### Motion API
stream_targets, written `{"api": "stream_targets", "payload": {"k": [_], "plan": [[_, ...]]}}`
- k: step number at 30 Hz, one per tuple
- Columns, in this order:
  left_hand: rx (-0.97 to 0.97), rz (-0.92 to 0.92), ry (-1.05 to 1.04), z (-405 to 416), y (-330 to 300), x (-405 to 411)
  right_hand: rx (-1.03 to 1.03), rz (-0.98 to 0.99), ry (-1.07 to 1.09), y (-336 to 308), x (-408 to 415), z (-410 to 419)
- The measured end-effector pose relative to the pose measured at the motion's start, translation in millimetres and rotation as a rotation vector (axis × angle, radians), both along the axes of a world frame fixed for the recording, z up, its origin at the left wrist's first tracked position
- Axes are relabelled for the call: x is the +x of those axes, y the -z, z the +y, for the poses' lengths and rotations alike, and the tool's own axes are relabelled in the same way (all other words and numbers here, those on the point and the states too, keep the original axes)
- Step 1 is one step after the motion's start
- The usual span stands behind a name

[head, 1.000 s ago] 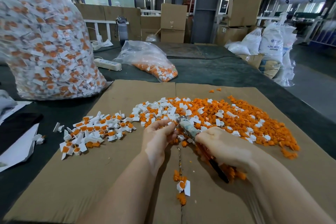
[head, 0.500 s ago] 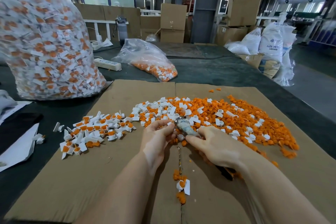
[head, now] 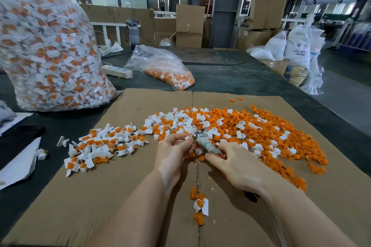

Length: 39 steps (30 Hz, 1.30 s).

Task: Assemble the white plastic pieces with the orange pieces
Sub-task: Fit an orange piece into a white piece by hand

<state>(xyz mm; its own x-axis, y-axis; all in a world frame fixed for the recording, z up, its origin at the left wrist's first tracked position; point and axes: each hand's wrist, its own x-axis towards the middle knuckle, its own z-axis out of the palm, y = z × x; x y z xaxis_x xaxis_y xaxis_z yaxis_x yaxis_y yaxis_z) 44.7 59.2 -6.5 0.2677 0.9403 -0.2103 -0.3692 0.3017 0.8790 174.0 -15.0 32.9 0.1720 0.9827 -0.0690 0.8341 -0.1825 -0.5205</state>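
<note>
A wide heap of loose orange pieces (head: 267, 132) mixed with white plastic pieces (head: 180, 120) covers the cardboard sheet (head: 112, 186). To its left lies a smaller pile of assembled white-and-orange parts (head: 100, 146). My left hand (head: 172, 152) pinches a small white piece at the tip of a tape-wrapped tool (head: 202, 142). My right hand (head: 236, 164) grips that tool, whose dark end (head: 251, 196) sticks out below the wrist. One assembled part (head: 200, 205) and a few orange bits lie on the cardboard seam near me.
A big clear bag of assembled parts (head: 46, 50) stands at the far left. A smaller bag (head: 166, 68) and a white power strip (head: 117, 71) lie behind the cardboard. White paper (head: 18, 164) sits left; cardboard boxes and sacks stand beyond the table.
My right hand slid forward along the tool toward the left hand, so more of the tool is covered. The left hand stayed at the tool's tip.
</note>
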Motion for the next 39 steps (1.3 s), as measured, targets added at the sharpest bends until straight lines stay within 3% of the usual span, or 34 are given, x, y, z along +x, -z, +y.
{"api": "stream_targets", "payload": {"k": [5,11,14,18,20,23,27,33,39], "plan": [[0.042,0.003,-0.021,3,5,0,0.080,-0.067,0.114,-1,20,-1],[0.154,0.129,0.028,0,7,1,0.136,-0.464,0.393,11,61,6],[0.231,0.284,0.004,-2,8,2,0.106,-0.559,0.403,21,72,4],[0.346,0.341,0.014,-5,10,2,0.074,-0.779,0.429,24,66,3],[0.433,0.422,0.007,-4,11,3,0.264,-0.698,0.361,24,51,5],[0.482,0.462,0.005,-4,12,2,0.580,-0.384,0.083,35,14,10],[0.422,0.367,0.079,-7,9,0,0.747,-0.280,-0.023,47,-13,14],[0.609,0.569,0.139,-10,10,1,0.866,-0.219,-0.003,54,-9,12],[0.668,0.629,0.086,-12,10,2,0.883,-0.132,0.072,56,-6,8]]}}
